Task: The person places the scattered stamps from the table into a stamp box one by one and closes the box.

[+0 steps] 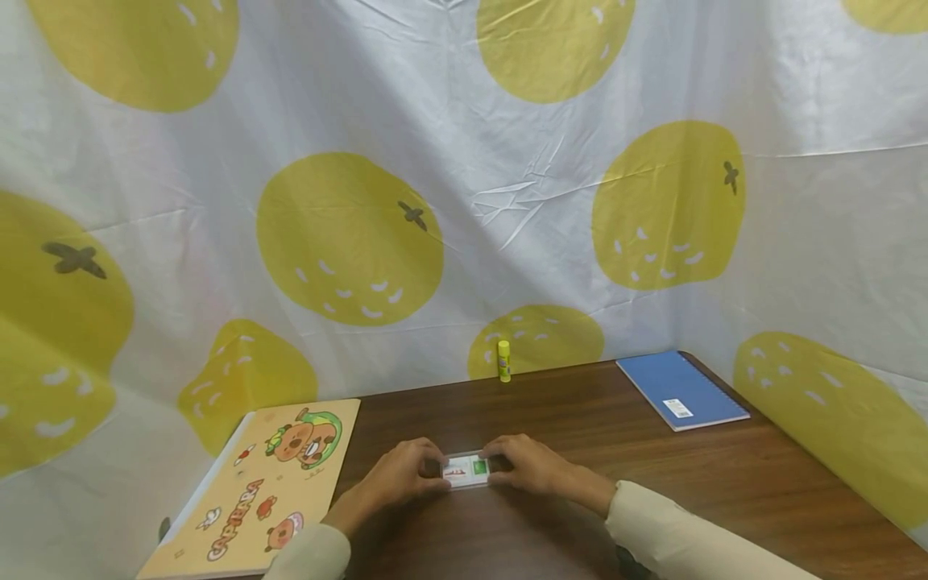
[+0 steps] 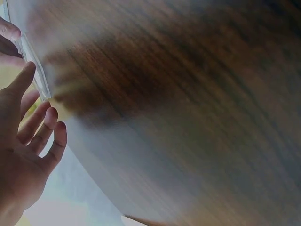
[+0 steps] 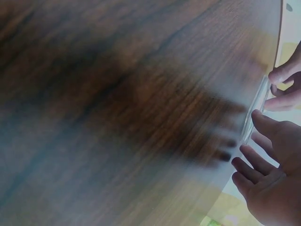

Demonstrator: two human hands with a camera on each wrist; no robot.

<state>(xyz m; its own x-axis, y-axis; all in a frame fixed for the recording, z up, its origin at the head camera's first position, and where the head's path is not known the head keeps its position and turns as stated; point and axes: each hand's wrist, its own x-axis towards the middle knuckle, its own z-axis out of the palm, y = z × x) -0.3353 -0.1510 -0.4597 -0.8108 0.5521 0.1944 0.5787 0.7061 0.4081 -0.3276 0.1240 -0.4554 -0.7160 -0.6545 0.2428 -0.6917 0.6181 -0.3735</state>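
Note:
A small flat clear-edged case (image 1: 466,470) with a white printed face and a green patch is between my two hands at the front of the table. My left hand (image 1: 402,475) pinches its left end between thumb and fingers. The right end is pinched the same way by my right hand (image 1: 532,466). In the left wrist view, the case (image 2: 36,66) shows edge-on beside the left hand (image 2: 28,141). The right wrist view has it (image 3: 255,110) close to the right thumb, with the right hand (image 3: 270,174) below. Whether it touches the table cannot be told.
On the left lies a tan capybara-printed pad (image 1: 283,483). A yellow glue stick (image 1: 503,362) stands upright at the back of the brown wooden table (image 1: 565,403). At the back right is a blue spiral notebook (image 1: 677,387). Fruit-patterned white cloth (image 1: 449,274) hangs around the table.

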